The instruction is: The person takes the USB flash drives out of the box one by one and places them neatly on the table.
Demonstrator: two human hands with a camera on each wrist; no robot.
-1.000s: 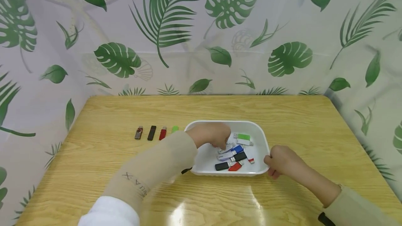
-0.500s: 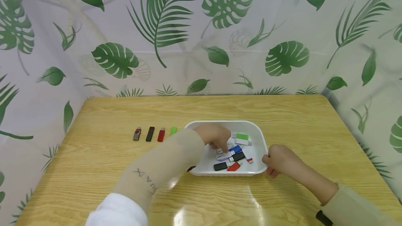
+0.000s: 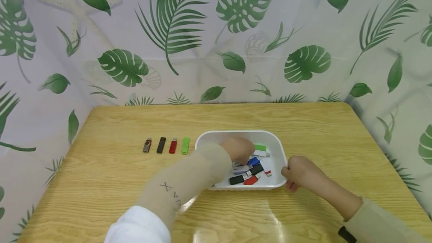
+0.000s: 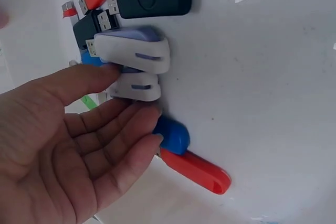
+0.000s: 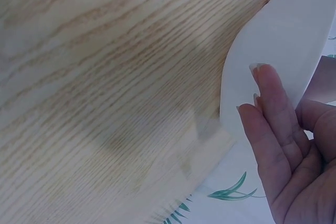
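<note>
My left hand [image 3: 239, 150] reaches into a white plastic tray [image 3: 274, 138] holding several USB sticks. In the left wrist view, its thumb and fingers close around the near end of a white USB stick [image 4: 142, 86]; the forefinger's tip is hidden. Beside it lies another white USB stick [image 4: 134, 53], with a blue USB stick [image 4: 173, 135] and a red USB stick [image 4: 197, 171] under the other fingers. My right hand [image 3: 301, 171] grips the tray's right rim, thumb inside, while its other fingers reach along the outer wall in the right wrist view.
On the wooden table [image 3: 135, 183], left of the tray, stand in a row a brown-and-silver USB stick [image 3: 147, 145], a black USB stick [image 3: 161, 145], a dark red USB stick [image 3: 173, 146] and a green USB stick [image 3: 185, 146]. A leaf-patterned cloth [image 3: 202, 63] hangs behind.
My left hand has moved a little rightward within the tray, and its forearm has swung right, uncovering the green USB stick in the row. The right hand keeps its hold on the rim.
</note>
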